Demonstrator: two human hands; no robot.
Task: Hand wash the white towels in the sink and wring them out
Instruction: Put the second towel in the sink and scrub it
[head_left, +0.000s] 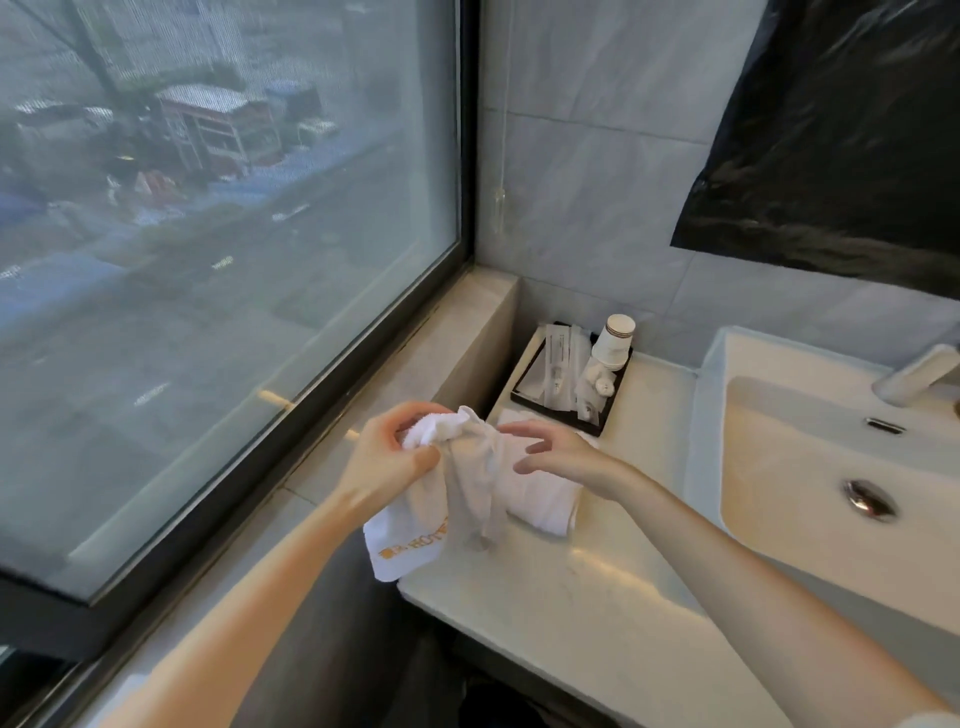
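Head view: left hand (392, 460) clenched on the bunched top of a white hand towel (470, 478), which is lifted off the countertop (571, 603) at frame centre. Its orange-lettered corner hangs by the counter's left edge. Right hand (558, 452) is released, fingers spread, holding nothing. It sits just right of the lifted towel & above a 2nd folded towel (545, 504) lying on the counter. Sink (789, 457) is at frame right, well apart from both towels. No water seen in the basin or from the faucet (917, 375). Progress est.: barely begun, pick-up stage only. Left to do: carry to sink, wet, wash & wring both towels.
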